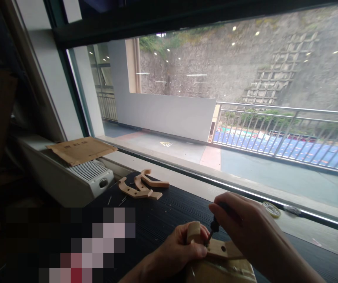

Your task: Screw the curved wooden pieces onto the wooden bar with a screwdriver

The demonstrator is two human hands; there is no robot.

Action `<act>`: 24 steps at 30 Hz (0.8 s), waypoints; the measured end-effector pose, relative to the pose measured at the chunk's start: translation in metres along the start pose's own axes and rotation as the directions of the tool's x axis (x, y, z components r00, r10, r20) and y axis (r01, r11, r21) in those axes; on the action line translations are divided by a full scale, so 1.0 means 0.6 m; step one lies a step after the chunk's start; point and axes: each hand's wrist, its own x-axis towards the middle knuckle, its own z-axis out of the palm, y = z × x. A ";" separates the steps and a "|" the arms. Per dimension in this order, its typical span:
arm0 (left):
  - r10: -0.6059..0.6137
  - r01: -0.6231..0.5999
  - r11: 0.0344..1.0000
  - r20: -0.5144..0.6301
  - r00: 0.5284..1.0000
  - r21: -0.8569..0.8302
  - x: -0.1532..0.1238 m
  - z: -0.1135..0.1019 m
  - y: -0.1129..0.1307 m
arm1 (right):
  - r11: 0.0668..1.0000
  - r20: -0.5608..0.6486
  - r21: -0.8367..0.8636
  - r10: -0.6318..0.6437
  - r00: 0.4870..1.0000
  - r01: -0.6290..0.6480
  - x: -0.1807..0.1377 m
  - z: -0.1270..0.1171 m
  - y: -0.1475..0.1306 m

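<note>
My left hand (183, 245) is closed around the curved end of a wooden hook (216, 248), which rests over a tape-covered box or block (222, 271). A dark hole shows in the hook's flat part. Wrapped in my right hand (242, 220) is a screwdriver (215, 225) with a dark handle, tilted, its shaft pointing down at the hook beside my left thumb. The screwdriver's very tip is hard to make out there. Farther back on the dark table lie several more wooden hooks (135, 192) with drilled holes, partly overlapping.
A few screws (123, 200) lie on the black table (163, 214) near the loose hooks. At the back left, a brown envelope (82, 150) covers part of a white vented appliance (95, 177). A roll of tape (271, 210) sits by the window sill at right. A blurred patch hides the lower left.
</note>
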 end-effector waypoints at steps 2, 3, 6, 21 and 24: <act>-0.010 0.010 1.000 -0.001 1.000 -0.001 -0.001 0.002 0.003 | 1.000 0.006 0.000 0.001 1.000 -0.001 -0.004 0.000 -0.003; -0.016 0.016 1.000 -0.002 1.000 -0.003 -0.001 0.003 0.004 | 1.000 0.004 0.002 -0.005 1.000 0.005 -0.006 -0.001 -0.004; -0.026 0.026 1.000 -0.009 1.000 -0.001 -0.002 0.004 0.006 | 0.999 0.007 0.009 -0.043 0.999 0.043 -0.010 -0.004 -0.007; -0.011 0.011 1.000 0.005 1.000 0.015 -0.003 0.003 0.007 | 0.999 -0.026 0.017 -0.045 0.999 0.045 -0.017 -0.006 0.000; -0.019 0.018 1.000 0.012 1.000 0.018 -0.002 0.003 0.010 | 0.994 0.012 0.069 -0.089 0.996 0.088 -0.021 -0.010 0.000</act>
